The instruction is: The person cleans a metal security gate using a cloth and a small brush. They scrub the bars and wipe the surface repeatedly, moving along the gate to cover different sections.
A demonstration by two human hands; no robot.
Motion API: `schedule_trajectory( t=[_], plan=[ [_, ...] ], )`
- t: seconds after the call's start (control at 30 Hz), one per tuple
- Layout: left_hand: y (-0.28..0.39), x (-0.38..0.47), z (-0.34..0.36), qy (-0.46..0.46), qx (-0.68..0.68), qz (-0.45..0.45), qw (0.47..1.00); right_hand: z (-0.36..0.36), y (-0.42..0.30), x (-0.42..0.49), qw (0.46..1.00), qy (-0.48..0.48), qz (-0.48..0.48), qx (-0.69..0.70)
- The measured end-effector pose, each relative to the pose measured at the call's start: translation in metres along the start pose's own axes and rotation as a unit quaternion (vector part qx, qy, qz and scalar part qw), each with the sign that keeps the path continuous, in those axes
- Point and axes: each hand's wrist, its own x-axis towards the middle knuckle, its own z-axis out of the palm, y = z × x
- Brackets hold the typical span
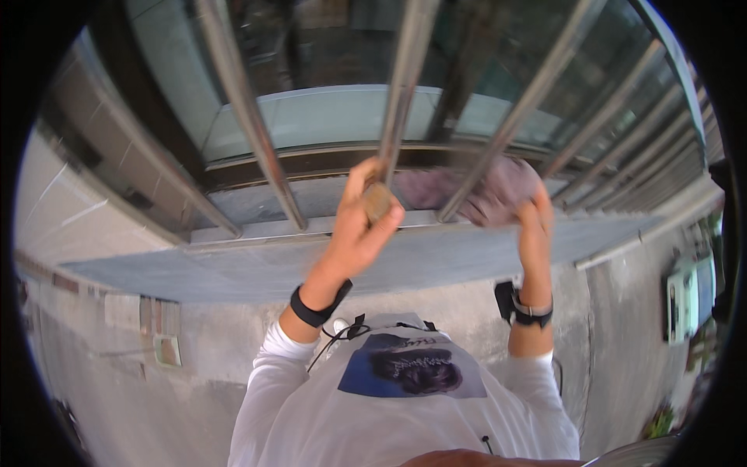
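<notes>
My left hand [362, 225] holds a small brownish block [377, 201] at the foot of a metal window bar [402, 87], thumb and fingers curled around it. What the block is made of cannot be told. My right hand [536, 219] grips the right end of a mauve cloth [502, 190], which is blurred. This cloth lies along the window sill [315, 226], partly behind another upright bar [496, 143], and its left end comes close to my left hand. Both wrists wear black bands.
Upright metal bars [607, 117] line the window, with glass behind them. Below the sill is a grey wall ledge [233, 271]. Concrete ground [204, 333] lies beneath, with a light-coloured vehicle [691, 298] at the far right and a tiled wall [76, 198] at the left.
</notes>
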Motion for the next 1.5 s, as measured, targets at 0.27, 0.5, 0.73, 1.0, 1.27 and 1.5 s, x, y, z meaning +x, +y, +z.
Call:
schedule_trajectory(
  t=[0.27, 0.5, 0.73, 1.0, 1.27, 1.5],
  plan=[
    [0.034, -0.068, 0.002, 0.034, 0.119, -0.049, 0.991, -0.001, 0.025, -0.062, 0.994, -0.02, 0.056, 0.094],
    [0.056, -0.118, -0.02, 0.066, 0.185, -0.208, 0.958, 0.016, 0.017, -0.07, 0.973, -0.136, 0.048, 0.181],
    [0.039, -0.13, -0.104, 0.067, 0.145, -0.143, 0.977, 0.097, -0.047, -0.104, 0.896, -0.021, 0.068, 0.439],
    [0.032, -0.164, -0.218, 0.087, 0.088, -0.181, 0.976, 0.199, -0.045, -0.106, 0.955, -0.283, 0.069, 0.057],
    [0.029, -0.179, -0.275, 0.068, 0.034, -0.158, 0.984, 0.278, -0.161, -0.031, 0.957, -0.183, -0.113, 0.193],
    [0.032, -0.2, -0.304, 0.076, 0.005, -0.173, 0.982, 0.34, -0.249, 0.104, 0.921, -0.097, -0.377, -0.027]
  ],
)
